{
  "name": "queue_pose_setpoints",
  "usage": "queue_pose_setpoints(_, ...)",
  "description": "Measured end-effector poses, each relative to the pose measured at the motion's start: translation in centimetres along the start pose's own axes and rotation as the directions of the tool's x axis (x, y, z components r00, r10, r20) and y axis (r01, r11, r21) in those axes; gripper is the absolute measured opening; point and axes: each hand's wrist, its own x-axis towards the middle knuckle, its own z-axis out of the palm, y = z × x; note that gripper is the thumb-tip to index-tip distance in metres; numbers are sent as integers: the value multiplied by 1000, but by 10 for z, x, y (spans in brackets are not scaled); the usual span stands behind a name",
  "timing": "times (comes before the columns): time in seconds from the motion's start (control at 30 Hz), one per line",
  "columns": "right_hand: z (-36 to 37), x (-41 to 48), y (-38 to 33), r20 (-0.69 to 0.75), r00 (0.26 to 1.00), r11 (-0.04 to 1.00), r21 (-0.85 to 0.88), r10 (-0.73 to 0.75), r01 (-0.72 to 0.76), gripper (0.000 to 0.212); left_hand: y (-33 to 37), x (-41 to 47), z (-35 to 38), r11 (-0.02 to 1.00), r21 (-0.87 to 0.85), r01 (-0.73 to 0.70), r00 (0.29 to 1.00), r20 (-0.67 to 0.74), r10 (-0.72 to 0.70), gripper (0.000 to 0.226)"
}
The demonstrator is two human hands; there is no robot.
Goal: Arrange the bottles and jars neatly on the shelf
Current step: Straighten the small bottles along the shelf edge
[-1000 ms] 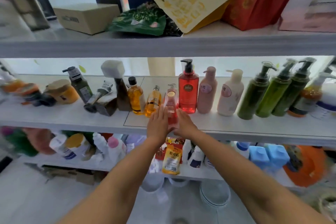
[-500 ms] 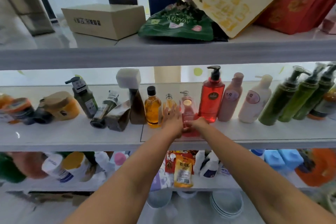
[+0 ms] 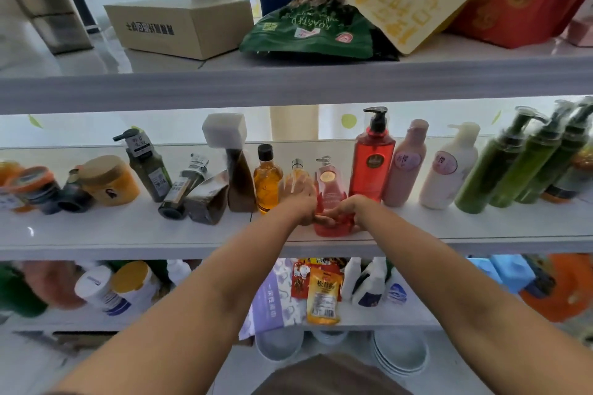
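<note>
On the middle shelf [image 3: 96,234] a small pink pump bottle [image 3: 330,189] stands upright between a small amber bottle [image 3: 296,175] and a tall red pump bottle [image 3: 372,159]. Both hands wrap its base: my left hand [image 3: 300,202] on its left side, my right hand [image 3: 341,212] on its right and front. An orange-oil bottle with a black cap [image 3: 267,179] stands further left. Pink [image 3: 406,163], white [image 3: 449,167] and green pump bottles [image 3: 500,167] line up to the right. Left of centre, dark bottles [image 3: 181,192] lie tipped, beside a yellow jar [image 3: 107,181].
The upper shelf [image 3: 288,83] carries a cardboard box [image 3: 183,26], a green bag [image 3: 308,32] and a yellow pouch. The lower shelf holds white bottles [image 3: 365,282], packets [image 3: 322,295] and blue containers [image 3: 510,272]. Bowls [image 3: 401,353] are stacked underneath.
The view has shifted left and closer to the shelf. Both hands stay on the pink pump bottle, which now stands nearer the tall red bottle.
</note>
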Motion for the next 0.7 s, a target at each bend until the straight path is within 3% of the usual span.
queue_pose_setpoints(0.07,1,-3,1,-3,1000,999,48,-14,14,29,-1,-3,-4,1000,12,-13,1000,2,13,116)
queue_pose_setpoints(0.17,0,-5,5,40,998,976,215,-48,38,11,-1,-7,-8,998,42,-40,999,7,40,121)
queue_pose_setpoints(0.47,0,2,30,100,983,845,529,-156,80,7,4,2,-4,997,-77,15,1000,25,-13,133)
queue_pose_setpoints(0.6,2,6,43,27,955,753,623,-295,214,16,7,-6,-12,987,-153,-49,999,-9,48,120)
queue_pose_setpoints(0.7,3,2,47,-19,939,699,663,-344,269,21,12,-15,-24,926,-369,-79,994,-100,45,94)
